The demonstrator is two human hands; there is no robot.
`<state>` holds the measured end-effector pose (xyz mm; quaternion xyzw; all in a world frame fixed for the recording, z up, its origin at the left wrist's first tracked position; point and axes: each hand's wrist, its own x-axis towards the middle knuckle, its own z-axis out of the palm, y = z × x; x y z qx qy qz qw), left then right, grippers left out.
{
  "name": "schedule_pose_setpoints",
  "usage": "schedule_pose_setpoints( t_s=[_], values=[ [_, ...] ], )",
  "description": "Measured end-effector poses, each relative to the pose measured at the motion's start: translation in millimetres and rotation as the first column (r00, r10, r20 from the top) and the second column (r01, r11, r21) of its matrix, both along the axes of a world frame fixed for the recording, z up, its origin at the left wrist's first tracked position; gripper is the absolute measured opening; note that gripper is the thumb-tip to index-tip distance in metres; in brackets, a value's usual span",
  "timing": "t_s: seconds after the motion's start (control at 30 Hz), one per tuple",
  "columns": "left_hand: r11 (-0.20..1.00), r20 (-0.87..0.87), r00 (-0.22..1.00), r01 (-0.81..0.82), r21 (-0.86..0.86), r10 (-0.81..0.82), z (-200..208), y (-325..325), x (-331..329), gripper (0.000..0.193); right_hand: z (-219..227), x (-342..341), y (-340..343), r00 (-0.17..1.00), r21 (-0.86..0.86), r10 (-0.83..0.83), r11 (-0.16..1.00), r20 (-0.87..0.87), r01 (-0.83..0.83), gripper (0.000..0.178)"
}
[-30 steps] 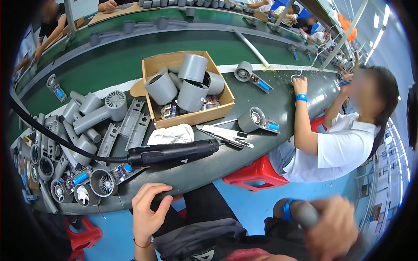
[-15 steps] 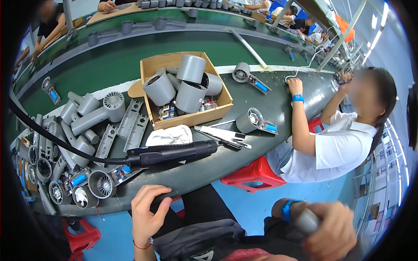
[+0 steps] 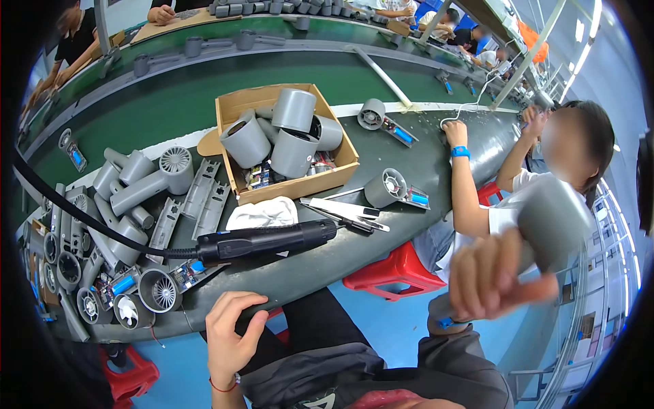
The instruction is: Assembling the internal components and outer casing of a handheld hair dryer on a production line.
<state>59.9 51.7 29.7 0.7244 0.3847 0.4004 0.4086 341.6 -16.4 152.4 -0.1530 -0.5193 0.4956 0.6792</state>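
Observation:
My right hand (image 3: 485, 276), smeared by motion, is raised at the right with its fingers wrapped round the handle of a grey housing (image 3: 553, 221) shaped like a hair dryer; its round head points up and right. My left hand (image 3: 231, 334) holds nothing; its fingers and thumb are apart, just at the bench's front edge. Ahead of it lies a black powered screwdriver (image 3: 269, 240) with a thick cable (image 3: 88, 221). Beyond that are a white cloth (image 3: 262, 213) and white-handled tweezers (image 3: 344, 208).
A cardboard box (image 3: 334, 170) of grey housings stands mid-bench. Loose housings (image 3: 139, 187) and fan assemblies (image 3: 160, 290) crowd the left. A co-worker (image 3: 470, 198) sits at the right by a red stool (image 3: 392, 273). Behind runs a green conveyor (image 3: 300, 65).
My right hand has lifted the grey housing from low at the lower right, up and outward, bringing its round head into view. My left hand has stayed put.

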Motion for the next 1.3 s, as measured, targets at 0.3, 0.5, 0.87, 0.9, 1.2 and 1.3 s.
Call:
schedule_pose_setpoints(
  t_s=[0.3,0.5,0.87,0.9,1.2,1.3],
  values=[
    [0.999,-0.010,0.999,-0.030,-0.016,0.030,-1.9,-1.1,0.4,0.019,-5.0,21.0,-20.2,0.969,0.217,-0.163,0.969,0.183,0.122,0.014],
    [1.000,0.002,1.000,-0.007,-0.014,0.007,-1.1,2.0,0.7,0.018,36.3,-24.7,-9.7,0.899,0.844,-0.164,0.445,0.406,-0.300,0.016],
    [0.967,0.202,0.968,0.186,-0.173,-0.150,16.5,-27.3,-15.4,0.062,-109.9,-112.1,-3.7,0.855,-0.756,0.515,0.581,0.054,-0.302,0.014],
    [0.948,0.246,0.959,0.205,-0.243,-0.144,11.0,-28.3,-16.2,0.067,-112.8,-121.5,-2.8,0.861,-0.709,0.496,0.567,-0.113,-0.420,0.016],
    [0.977,-0.008,1.000,0.024,-0.214,-0.026,23.7,-18.1,-39.5,0.073,-120.0,-118.0,31.7,0.589,-0.737,0.624,0.032,-0.513,-0.675,0.025],
    [0.972,0.020,0.996,0.085,-0.218,-0.082,27.3,-11.0,-42.0,0.074,-114.7,-107.5,53.7,0.514,-0.807,0.767,-0.009,-0.384,-0.590,0.028]
  ],
)
